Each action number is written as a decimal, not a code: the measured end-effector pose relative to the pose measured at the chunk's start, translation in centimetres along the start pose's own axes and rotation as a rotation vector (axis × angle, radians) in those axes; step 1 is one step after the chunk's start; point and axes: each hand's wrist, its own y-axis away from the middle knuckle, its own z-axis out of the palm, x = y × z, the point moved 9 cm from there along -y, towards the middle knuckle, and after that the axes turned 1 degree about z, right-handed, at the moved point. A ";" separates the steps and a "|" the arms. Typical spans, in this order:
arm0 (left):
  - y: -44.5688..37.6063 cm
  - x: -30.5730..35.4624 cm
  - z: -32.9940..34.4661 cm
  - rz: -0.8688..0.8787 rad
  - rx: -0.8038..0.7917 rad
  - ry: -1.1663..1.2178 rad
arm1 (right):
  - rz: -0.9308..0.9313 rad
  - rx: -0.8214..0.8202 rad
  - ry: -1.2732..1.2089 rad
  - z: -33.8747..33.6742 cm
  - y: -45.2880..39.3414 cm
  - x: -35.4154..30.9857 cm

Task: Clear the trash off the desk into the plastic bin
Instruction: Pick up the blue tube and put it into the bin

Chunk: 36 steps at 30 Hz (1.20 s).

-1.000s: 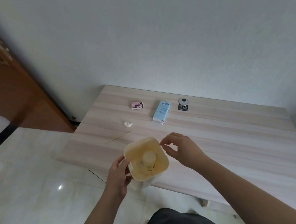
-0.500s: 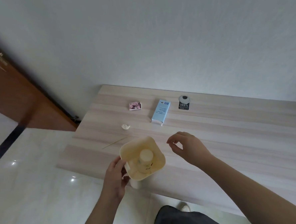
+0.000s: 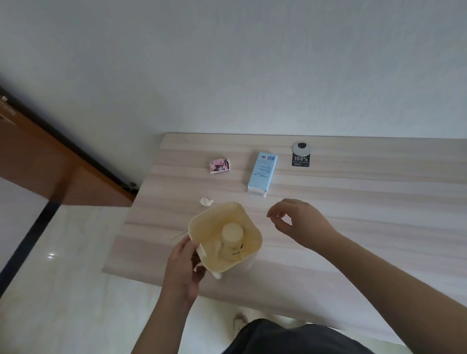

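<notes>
Pale wood tabletop (image 3: 364, 196) against a white wall. Left hand (image 3: 184, 267) grips the cream plastic bin (image 3: 225, 237) at its 8 o'clock rim; right hand (image 3: 298, 222) hovers loosely curled, empty. Blue carton (image 3: 262, 173) lies at 12 o'clock — probably best reached while the bin stays steady underneath.

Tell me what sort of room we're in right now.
Probably a plain room at home: a light wood-grain desk pushed against a bare white wall, glossy pale tiled floor, and a brown wooden door at left.
</notes>
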 end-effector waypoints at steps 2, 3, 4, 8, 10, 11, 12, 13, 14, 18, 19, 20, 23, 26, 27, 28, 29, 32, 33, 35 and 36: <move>-1.3 0.6 0.0 0.002 -0.019 -0.001 | 0.015 0.020 0.011 0.0 -0.5 -0.1; -2.0 0.8 0.0 -0.005 -0.026 0.003 | 0.026 0.032 0.016 0.1 -0.8 -0.2; -2.6 1.1 -0.1 -0.013 -0.039 0.005 | 0.041 0.043 0.019 0.1 -1.2 -0.2; -5.2 2.7 -0.8 -0.014 -0.142 -0.002 | 0.120 0.096 0.047 1.2 -2.5 -1.0; -6.5 3.8 -1.4 -0.023 -0.190 -0.015 | 0.165 0.129 0.058 2.1 -3.1 -1.8; -7.1 4.3 -1.7 -0.028 -0.204 -0.015 | 0.189 0.140 0.066 2.7 -3.5 -2.2; -7.8 5.0 -2.0 -0.029 -0.213 -0.013 | 0.210 0.147 0.072 3.3 -3.8 -2.7; -8.4 5.8 -2.1 -0.026 -0.220 -0.012 | 0.229 0.153 0.079 3.9 -4.3 -3.2; -8.9 6.6 -2.2 -0.021 -0.228 -0.013 | 0.250 0.166 0.092 4.4 -4.6 -3.6; -10.7 8.9 -2.6 -0.004 -0.273 -0.030 | 0.407 0.308 0.131 4.7 -4.6 -4.0; -11.1 9.3 -2.7 -0.004 -0.279 -0.029 | 0.435 0.334 0.140 4.6 -4.4 -4.0; -11.4 9.6 -2.8 -0.006 -0.284 -0.028 | 0.456 0.345 0.158 4.5 -4.3 -4.0; -12.2 10.1 -2.6 -0.019 -0.306 -0.048 | 0.500 0.345 0.179 4.4 -4.2 -3.5; -12.6 10.2 -2.3 -0.035 -0.310 -0.054 | 0.536 0.357 0.149 4.0 -4.3 -2.4; -12.7 10.2 -2.2 -0.036 -0.312 -0.057 | 0.554 0.362 0.130 4.0 -4.3 -1.8; -12.9 10.2 -1.9 -0.037 -0.313 -0.063 | 0.578 0.366 0.105 4.0 -4.4 -1.2; -13.0 10.2 -1.6 -0.038 -0.312 -0.068 | 0.606 0.366 0.073 4.1 -4.4 -0.4; -13.2 10.1 -0.5 -0.040 -0.305 -0.078 | 0.668 0.329 -0.016 4.9 -4.8 2.2; -13.3 10.0 -0.2 -0.038 -0.297 -0.084 | 0.685 0.308 -0.040 5.3 -4.9 3.2; -13.2 9.9 0.3 -0.031 -0.293 -0.094 | 0.739 0.297 -0.093 5.7 -5.1 5.1; -13.3 9.8 0.5 -0.032 -0.291 -0.102 | 0.774 0.309 -0.123 5.8 -5.1 6.2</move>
